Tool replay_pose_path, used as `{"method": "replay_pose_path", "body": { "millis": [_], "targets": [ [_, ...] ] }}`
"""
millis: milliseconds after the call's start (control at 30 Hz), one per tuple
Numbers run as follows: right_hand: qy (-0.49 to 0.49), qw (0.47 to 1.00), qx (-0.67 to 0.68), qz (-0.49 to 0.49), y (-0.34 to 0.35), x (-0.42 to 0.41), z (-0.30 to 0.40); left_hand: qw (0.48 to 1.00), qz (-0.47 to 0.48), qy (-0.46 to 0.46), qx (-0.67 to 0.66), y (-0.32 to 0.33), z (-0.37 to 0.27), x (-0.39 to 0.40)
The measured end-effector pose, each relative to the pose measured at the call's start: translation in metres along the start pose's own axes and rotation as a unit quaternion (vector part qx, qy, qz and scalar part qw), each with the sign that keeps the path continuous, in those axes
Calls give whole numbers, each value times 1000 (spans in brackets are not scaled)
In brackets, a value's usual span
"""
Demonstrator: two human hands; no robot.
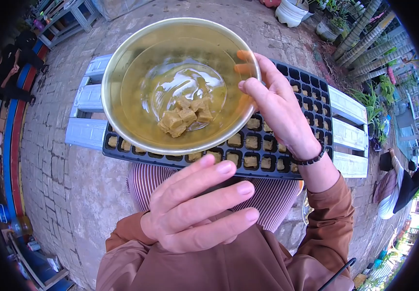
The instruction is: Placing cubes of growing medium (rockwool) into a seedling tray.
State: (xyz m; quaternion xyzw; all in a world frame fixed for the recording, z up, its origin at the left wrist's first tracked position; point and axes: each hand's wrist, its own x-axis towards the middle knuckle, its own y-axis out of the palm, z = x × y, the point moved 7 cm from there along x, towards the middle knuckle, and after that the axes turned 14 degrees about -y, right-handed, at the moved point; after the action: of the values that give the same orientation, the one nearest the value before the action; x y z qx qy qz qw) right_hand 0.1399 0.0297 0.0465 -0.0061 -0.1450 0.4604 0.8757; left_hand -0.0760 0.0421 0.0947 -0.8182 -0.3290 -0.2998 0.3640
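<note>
My right hand grips the right rim of a shiny, yellowish round bowl, its thumb over the inner side. The bowl is tipped towards me above a black seedling tray. Several wet, yellow-brown rockwool-like cubes lie clumped low in the bowl. My left hand hovers in front of the tray's near edge, fingers apart, with nothing seen in it; its thumb and palm are mostly hidden. Similar cubes sit in many tray cells. The bowl hides the tray's left part.
Beneath the tray is a white slatted bench on a paved floor. Potted plants stand at the back right. One person sits at the far left, and other people are at the far right.
</note>
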Motion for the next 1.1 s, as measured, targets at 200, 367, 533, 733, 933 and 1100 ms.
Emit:
{"method": "replay_pose_path", "body": {
  "millis": [200,367,533,733,933,1100],
  "targets": [
    [-4,1000,14,8,29,2,3,991,-45,-57,113,-32,23,10],
    [-45,994,-97,22,36,7,9,987,-15,-46,156,-31,39,8],
    [-330,863,-382,-23,24,32,74,999,28,30,-7,-20,15,-23],
    [-385,748,-452,298,95,51,71,993,104,26,47,45,36,-22],
    [-252,654,-534,473,131,61,35,967,184,-79,158,78,68,-12],
    [-177,652,-523,519,141,60,24,968,165,-133,136,83,71,-1]
  ]
}}
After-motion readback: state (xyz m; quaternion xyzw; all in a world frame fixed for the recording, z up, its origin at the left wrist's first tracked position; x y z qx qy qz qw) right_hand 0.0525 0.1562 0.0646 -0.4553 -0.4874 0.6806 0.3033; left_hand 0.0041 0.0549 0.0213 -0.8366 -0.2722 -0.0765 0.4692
